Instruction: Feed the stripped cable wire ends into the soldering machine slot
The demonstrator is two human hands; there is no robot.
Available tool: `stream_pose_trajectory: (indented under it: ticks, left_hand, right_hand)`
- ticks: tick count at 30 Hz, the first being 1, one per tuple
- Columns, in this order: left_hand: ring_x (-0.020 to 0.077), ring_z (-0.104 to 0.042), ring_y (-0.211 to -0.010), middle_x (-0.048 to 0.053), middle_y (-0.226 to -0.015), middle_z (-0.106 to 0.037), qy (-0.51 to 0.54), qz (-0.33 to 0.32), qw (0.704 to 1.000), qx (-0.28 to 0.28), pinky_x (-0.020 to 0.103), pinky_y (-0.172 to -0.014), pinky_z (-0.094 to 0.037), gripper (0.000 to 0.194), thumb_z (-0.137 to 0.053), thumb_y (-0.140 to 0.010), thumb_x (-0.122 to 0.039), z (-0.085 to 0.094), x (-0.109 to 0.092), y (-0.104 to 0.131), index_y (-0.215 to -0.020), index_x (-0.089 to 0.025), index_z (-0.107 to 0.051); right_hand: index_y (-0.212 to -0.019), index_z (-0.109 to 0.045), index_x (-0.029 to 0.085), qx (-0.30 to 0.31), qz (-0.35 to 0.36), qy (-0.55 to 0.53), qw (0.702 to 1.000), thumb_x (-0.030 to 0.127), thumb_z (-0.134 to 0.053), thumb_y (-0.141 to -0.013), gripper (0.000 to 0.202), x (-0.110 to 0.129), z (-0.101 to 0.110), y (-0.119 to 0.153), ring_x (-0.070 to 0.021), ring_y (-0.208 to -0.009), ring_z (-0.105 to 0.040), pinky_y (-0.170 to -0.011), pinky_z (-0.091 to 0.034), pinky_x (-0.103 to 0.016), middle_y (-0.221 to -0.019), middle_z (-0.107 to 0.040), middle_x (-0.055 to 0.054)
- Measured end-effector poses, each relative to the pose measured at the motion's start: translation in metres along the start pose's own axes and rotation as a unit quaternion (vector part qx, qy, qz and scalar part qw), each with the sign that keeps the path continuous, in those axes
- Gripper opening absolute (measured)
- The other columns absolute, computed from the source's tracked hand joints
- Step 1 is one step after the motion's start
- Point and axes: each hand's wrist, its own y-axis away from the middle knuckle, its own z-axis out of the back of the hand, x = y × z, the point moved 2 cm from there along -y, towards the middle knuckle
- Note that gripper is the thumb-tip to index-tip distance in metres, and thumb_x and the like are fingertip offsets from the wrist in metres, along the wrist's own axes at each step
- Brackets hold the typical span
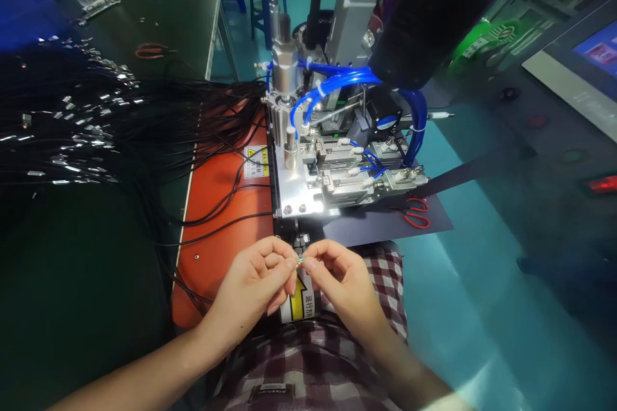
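In front of the machine, my left hand (258,279) pinches thin coloured wires (300,261) between thumb and forefinger. My right hand (343,279) closes its thumb and forefinger on the same wires from the other side, so the fingertips of both hands nearly meet. Only a short bit of green and yellowish wire shows; the rest is hidden by the fingers. Just beyond the fingertips is a small dark fixture (301,241) at the near end of the machine (299,189). Below the hands lies a label with a yellow arrow (297,302).
Black cables (226,221) run across the orange board (216,257) to the machine's left side. A large bundle with shiny ends (87,103) lies on the dark green table (72,282). Red-handled scissors (417,213) rest at right, pliers (153,51) at upper left. Blue air hoses (337,80) arch over the machine.
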Motion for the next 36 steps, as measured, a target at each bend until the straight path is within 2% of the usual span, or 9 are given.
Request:
stream_pose_trajectory:
  ticks: [10, 15, 18, 23, 26, 29, 32, 34, 36]
  left_hand:
    - [0.0021, -0.032, -0.035, -0.007, -0.051, -0.051, -0.034, -0.006, 0.999, -0.003, 0.015, -0.036, -0.025, 0.020, -0.055, -0.085, -0.033, 0.000, -0.001, 0.000, -0.077, -0.016, -0.049]
    - [0.0024, -0.032, -0.035, -0.007, -0.051, -0.052, -0.021, -0.004, 1.000, -0.002, 0.016, -0.036, -0.024, 0.019, -0.055, -0.086, -0.032, -0.001, 0.000, -0.001, -0.078, -0.016, -0.049]
    - [0.0025, -0.031, -0.037, -0.006, -0.054, -0.052, 0.001, -0.003, 1.000, -0.002, 0.017, -0.038, -0.024, 0.018, -0.055, -0.086, -0.031, 0.000, 0.002, 0.000, -0.077, -0.016, -0.050]
    - [0.0038, -0.026, -0.039, -0.010, -0.046, -0.035, -0.002, 0.004, 1.000, -0.012, 0.019, -0.039, -0.018, 0.019, -0.059, -0.083, -0.034, 0.002, 0.005, 0.000, -0.079, -0.017, -0.053]
    - [0.0038, -0.023, -0.041, -0.010, -0.049, -0.032, -0.003, 0.031, 1.000, 0.003, 0.019, -0.039, -0.015, 0.022, -0.060, -0.082, -0.036, 0.002, 0.005, -0.001, -0.077, -0.016, -0.053]
    - [0.0036, -0.020, -0.042, -0.010, -0.049, -0.031, 0.007, 0.038, 0.999, 0.013, 0.020, -0.040, -0.013, 0.023, -0.059, -0.083, -0.035, 0.002, 0.004, 0.001, -0.074, -0.016, -0.051]
    - [0.0039, -0.020, -0.042, -0.010, -0.047, -0.030, 0.022, 0.025, 0.999, 0.011, 0.020, -0.041, -0.016, 0.022, -0.057, -0.085, -0.034, 0.003, 0.001, 0.003, -0.073, -0.017, -0.051]
    - [0.0040, -0.021, -0.041, -0.010, -0.045, -0.032, 0.015, 0.027, 0.999, 0.009, 0.020, -0.041, -0.016, 0.021, -0.058, -0.084, -0.034, 0.003, 0.001, 0.003, -0.073, -0.017, -0.051]
    - [0.0042, -0.022, -0.041, -0.010, -0.045, -0.034, 0.006, 0.032, 0.999, 0.003, 0.020, -0.041, -0.016, 0.021, -0.060, -0.083, -0.034, 0.003, 0.002, 0.001, -0.074, -0.017, -0.052]
  right_hand:
    - [-0.074, -0.059, 0.015, 0.004, -0.007, 0.003, 1.000, 0.029, -0.061, -0.078, 0.015, 0.003, -0.001, -0.001, -0.0099, -0.053, -0.041, -0.047, -0.035, -0.021, -0.061, -0.052, 0.002]
    - [-0.072, -0.056, 0.017, -0.020, 0.045, 0.067, 0.997, 0.024, -0.057, -0.082, 0.012, 0.001, -0.001, -0.002, -0.0108, -0.055, -0.043, -0.051, -0.036, -0.023, -0.063, -0.052, 0.002]
    - [-0.073, -0.055, 0.018, -0.014, 0.081, 0.134, 0.988, 0.021, -0.053, -0.085, 0.013, -0.002, 0.000, -0.001, -0.0116, -0.060, -0.045, -0.055, -0.037, -0.024, -0.068, -0.052, 0.002]
    - [-0.078, -0.051, 0.020, -0.018, 0.105, 0.190, 0.976, 0.020, -0.047, -0.090, 0.013, 0.001, 0.002, 0.004, -0.0130, -0.066, -0.048, -0.060, -0.036, -0.026, -0.074, -0.053, 0.002]
    - [-0.077, -0.050, 0.020, -0.023, 0.128, 0.215, 0.968, 0.018, -0.046, -0.090, 0.014, 0.004, 0.002, 0.007, -0.0134, -0.068, -0.048, -0.063, -0.036, -0.027, -0.076, -0.053, 0.001]
    - [-0.076, -0.049, 0.020, -0.017, 0.103, 0.185, 0.977, 0.019, -0.046, -0.090, 0.014, -0.001, 0.003, 0.006, -0.0132, -0.067, -0.046, -0.060, -0.035, -0.026, -0.075, -0.051, 0.002]
    - [-0.074, -0.048, 0.020, -0.023, 0.037, 0.103, 0.994, 0.027, -0.048, -0.089, 0.017, -0.005, 0.006, 0.004, -0.0116, -0.057, -0.039, -0.051, -0.032, -0.023, -0.065, -0.043, 0.004]
    - [-0.073, -0.047, 0.020, -0.010, -0.004, 0.048, 0.999, 0.031, -0.049, -0.088, 0.019, -0.003, 0.008, 0.004, -0.0103, -0.052, -0.033, -0.046, -0.029, -0.022, -0.059, -0.037, 0.006]
    - [-0.074, -0.049, 0.019, -0.006, -0.020, 0.031, 0.999, 0.032, -0.052, -0.087, 0.018, 0.001, 0.010, 0.004, -0.0098, -0.051, -0.033, -0.046, -0.028, -0.021, -0.059, -0.037, 0.006]
